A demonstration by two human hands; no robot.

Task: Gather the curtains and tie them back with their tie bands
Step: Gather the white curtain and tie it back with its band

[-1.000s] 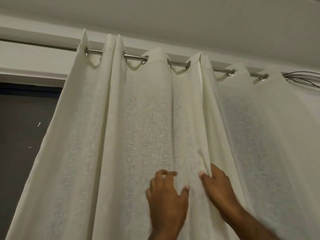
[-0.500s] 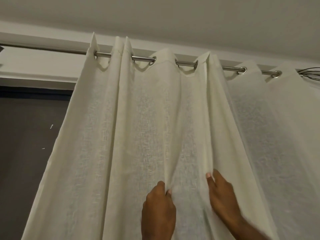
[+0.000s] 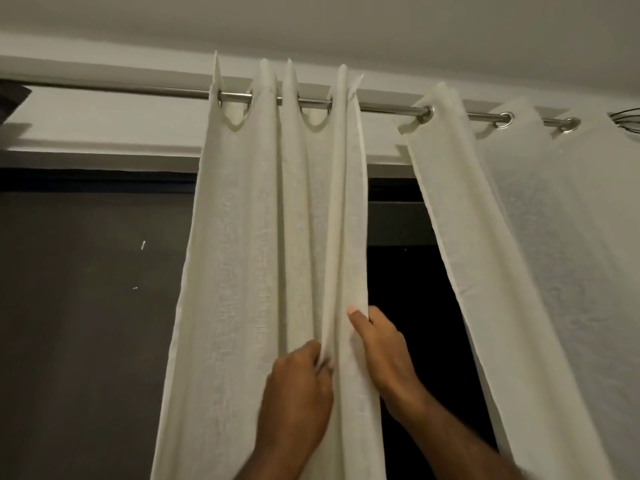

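Observation:
Two cream sheer curtains hang by metal eyelets from a steel rod (image 3: 388,108). The left curtain (image 3: 249,258) is bunched into narrow folds near the middle of the rod. My left hand (image 3: 298,386) pinches a fold of it low down. My right hand (image 3: 377,344) grips the same curtain's right edge, fingers wrapped round the hem. The right curtain (image 3: 540,258) hangs spread out at the right, apart from my hands. No tie band is in view.
A dark window pane (image 3: 408,289) shows in the gap between the two curtains, and dark glass or wall (image 3: 86,306) lies to the left. White wall and ceiling run above the rod. A wire object (image 3: 628,121) pokes in at the right edge.
The left curtain has been pushed leftward along the rod and gathered into tight folds, which opened a dark gap between it and the right curtain. Both hands shifted left with the cloth.

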